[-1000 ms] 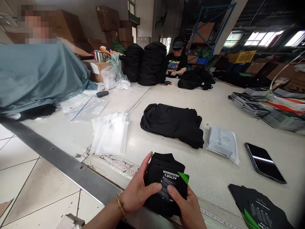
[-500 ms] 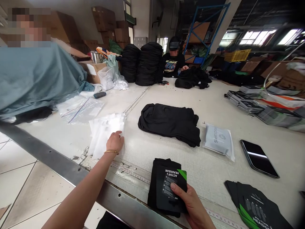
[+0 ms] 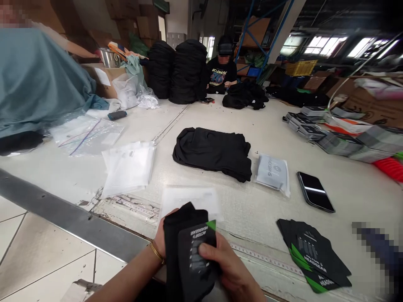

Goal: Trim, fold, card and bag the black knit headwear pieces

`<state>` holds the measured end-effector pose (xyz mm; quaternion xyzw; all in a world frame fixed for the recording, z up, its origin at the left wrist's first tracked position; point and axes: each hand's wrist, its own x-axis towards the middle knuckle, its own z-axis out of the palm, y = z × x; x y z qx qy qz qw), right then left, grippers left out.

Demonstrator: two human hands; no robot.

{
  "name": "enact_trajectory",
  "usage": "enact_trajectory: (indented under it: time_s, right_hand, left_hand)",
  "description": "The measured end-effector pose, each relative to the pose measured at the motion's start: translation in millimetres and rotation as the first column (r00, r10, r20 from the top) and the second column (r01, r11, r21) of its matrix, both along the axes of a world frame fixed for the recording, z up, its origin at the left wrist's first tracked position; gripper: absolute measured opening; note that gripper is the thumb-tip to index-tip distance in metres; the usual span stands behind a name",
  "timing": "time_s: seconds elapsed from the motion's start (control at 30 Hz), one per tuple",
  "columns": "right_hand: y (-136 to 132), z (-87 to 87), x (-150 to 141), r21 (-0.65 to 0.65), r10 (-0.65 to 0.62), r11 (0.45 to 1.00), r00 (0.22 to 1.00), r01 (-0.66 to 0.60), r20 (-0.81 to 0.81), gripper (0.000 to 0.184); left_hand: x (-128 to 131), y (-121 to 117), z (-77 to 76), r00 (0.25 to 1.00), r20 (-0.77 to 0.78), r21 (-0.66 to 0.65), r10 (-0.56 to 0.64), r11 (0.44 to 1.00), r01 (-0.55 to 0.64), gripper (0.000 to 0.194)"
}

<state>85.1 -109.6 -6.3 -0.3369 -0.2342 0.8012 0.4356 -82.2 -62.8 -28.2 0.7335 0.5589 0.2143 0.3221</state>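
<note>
My right hand (image 3: 228,266) grips a folded black garment with a black and green printed card (image 3: 195,251) on top, held tilted near the table's front edge. My left hand (image 3: 161,239) sits behind the garment's left side with its fingers hidden, and it appears to hold a clear plastic bag (image 3: 189,199) that rises behind the garment. A pile of clear bags (image 3: 129,167) lies to the left. A stack of black and green cards (image 3: 315,256) lies to the right.
A heap of black garments (image 3: 214,153), a packed grey bag (image 3: 272,172) and a phone (image 3: 315,191) lie mid-table. Packed stacks (image 3: 340,140) sit at right. A person in a black shirt (image 3: 222,71) sits far back by black bundles (image 3: 176,71). Another person in teal (image 3: 37,79) leans at left.
My left hand reached out to the bag pile, then came back with one clear bag behind the garment. The garment and card tilted up towards me.
</note>
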Motion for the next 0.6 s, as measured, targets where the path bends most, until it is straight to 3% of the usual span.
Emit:
enact_trajectory:
  time_s: [0.1,0.17,0.23,0.3,0.37,0.47,0.6]
  right_hand:
    - [5,-11.0,26,-0.174,-0.28,0.945,0.96,0.278,0.019,0.036]
    - [4,-13.6,38,-0.262,-0.384,0.891,0.923,0.371,0.002,0.033]
    - [1,-12.2,41,-0.239,-0.339,0.916,0.94,0.323,-0.031,0.035]
    - [-1,-8.5,37,-0.12,-0.193,0.974,0.981,0.192,0.001,0.039]
    - [-1,-5.2,33,-0.002,-0.092,0.996,0.989,0.093,0.118,0.043]
    - [4,-3.6,35,0.083,-0.088,0.994,0.944,0.065,0.318,0.044]
    - [12,-4.6,38,0.13,-0.034,0.991,0.86,-0.038,0.51,0.039]
  left_hand:
    - [-10,-4,-3.6,0.993,-0.001,0.17,-0.121,0.978,0.119,0.023]
    - [-14,-4,-1.4,0.961,-0.064,0.297,-0.27,0.914,0.277,0.026]
    - [-14,-4,2.8,0.911,-0.108,0.315,-0.398,0.855,0.411,0.03]
    - [-11,-3,6.2,0.891,-0.064,0.265,-0.45,0.853,0.45,0.042]
    - [-9,-2,7.3,0.907,0.024,0.207,-0.421,0.889,0.408,0.062]
    - [-12,2,7.5,0.943,0.065,0.116,-0.326,0.941,0.317,0.076]
    - [-8,3,12.9,0.942,-0.068,0.188,-0.329,0.923,0.336,0.085]
